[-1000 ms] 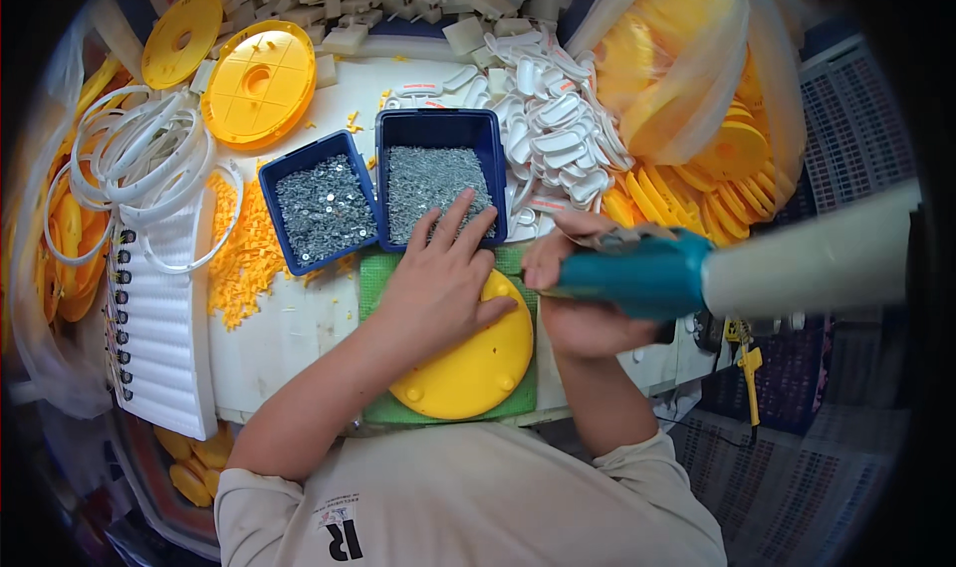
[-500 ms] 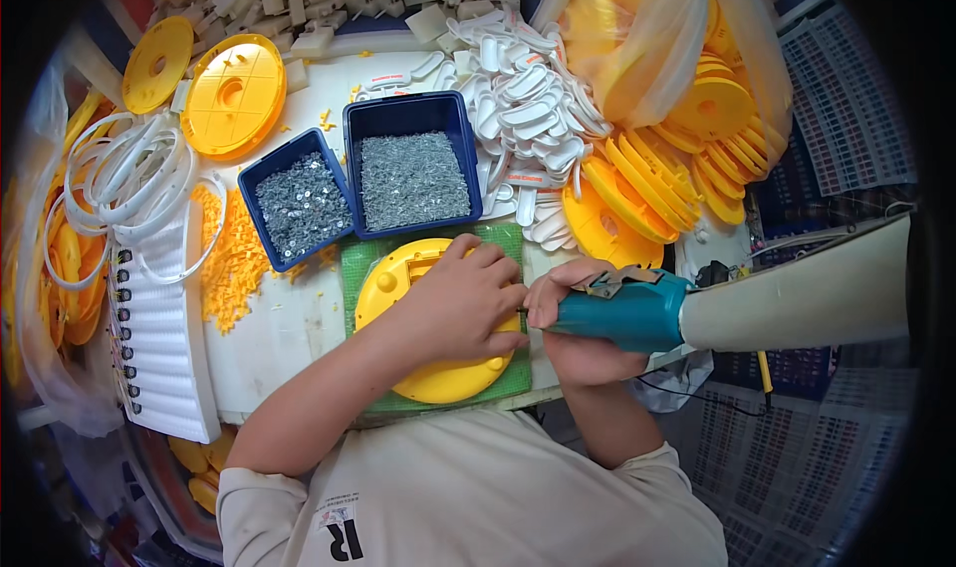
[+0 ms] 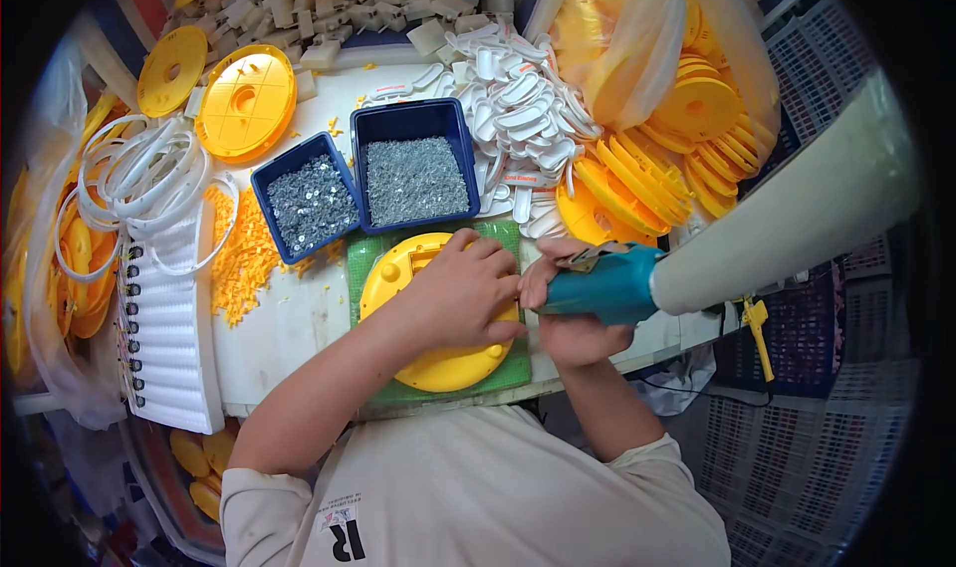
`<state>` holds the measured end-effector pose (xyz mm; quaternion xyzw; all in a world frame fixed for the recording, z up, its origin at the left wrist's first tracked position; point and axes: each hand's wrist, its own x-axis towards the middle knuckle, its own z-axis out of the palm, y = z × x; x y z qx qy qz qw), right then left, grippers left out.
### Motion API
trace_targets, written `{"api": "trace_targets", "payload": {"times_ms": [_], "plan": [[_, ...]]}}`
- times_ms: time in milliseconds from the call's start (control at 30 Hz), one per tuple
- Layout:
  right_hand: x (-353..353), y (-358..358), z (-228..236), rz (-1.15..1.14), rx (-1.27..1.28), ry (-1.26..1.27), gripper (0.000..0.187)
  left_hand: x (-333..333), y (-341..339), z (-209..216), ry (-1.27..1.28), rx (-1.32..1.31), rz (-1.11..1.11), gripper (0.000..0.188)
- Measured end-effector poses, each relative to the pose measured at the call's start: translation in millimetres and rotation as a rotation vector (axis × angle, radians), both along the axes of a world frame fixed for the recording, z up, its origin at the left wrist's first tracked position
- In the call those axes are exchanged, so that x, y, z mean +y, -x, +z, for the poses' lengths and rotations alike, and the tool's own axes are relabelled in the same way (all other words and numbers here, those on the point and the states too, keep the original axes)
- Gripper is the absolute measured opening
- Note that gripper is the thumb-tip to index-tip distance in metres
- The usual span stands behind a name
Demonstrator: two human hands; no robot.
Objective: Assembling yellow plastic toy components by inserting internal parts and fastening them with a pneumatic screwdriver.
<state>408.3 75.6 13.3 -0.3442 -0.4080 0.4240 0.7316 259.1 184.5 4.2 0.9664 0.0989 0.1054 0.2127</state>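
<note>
A yellow round plastic housing (image 3: 458,370) lies on a green mat (image 3: 506,236) in front of me. My left hand (image 3: 460,290) rests across it, fingers bent and gripping its right part; their tips are partly hidden. In my right hand (image 3: 583,343) is a teal power screwdriver (image 3: 597,290), held sideways with its front end pointing left. That end comes close to my left fingers at the housing's right edge; the bit is hardly visible. A thick pale tube (image 3: 767,214) extends from the screwdriver's back, up to the right.
Behind the mat stand a large blue bin (image 3: 408,115) of small metal screws and a smaller blue bin (image 3: 299,156) of metal bits. White plastic pieces (image 3: 523,109), yellow discs (image 3: 632,184), orange-yellow bits (image 3: 239,268) and white rings (image 3: 134,184) surround them.
The pale tube's back end has swung upward, tilting the screwdriver slightly. Both hands keep their places at the housing. The whole view has shifted a little.
</note>
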Motion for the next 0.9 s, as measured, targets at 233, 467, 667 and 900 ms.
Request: {"api": "trace_targets", "payload": {"times_ms": [233,467,667,900], "plan": [[-34,16,32,0.143,0.0,-0.092,0.1,-41,38,12,-0.113,-0.072,0.155,0.045],[-61,35,28,0.189,0.123,0.01,0.095,-97,66,10,-0.011,-0.013,0.256,0.059],[-63,47,15,0.175,-0.006,0.123,0.083,-107,58,-26,-0.303,-0.068,0.335,0.054],[-63,45,11,0.175,-0.082,0.122,0.079,-110,58,-32,-0.388,-0.084,0.332,0.055]]}}
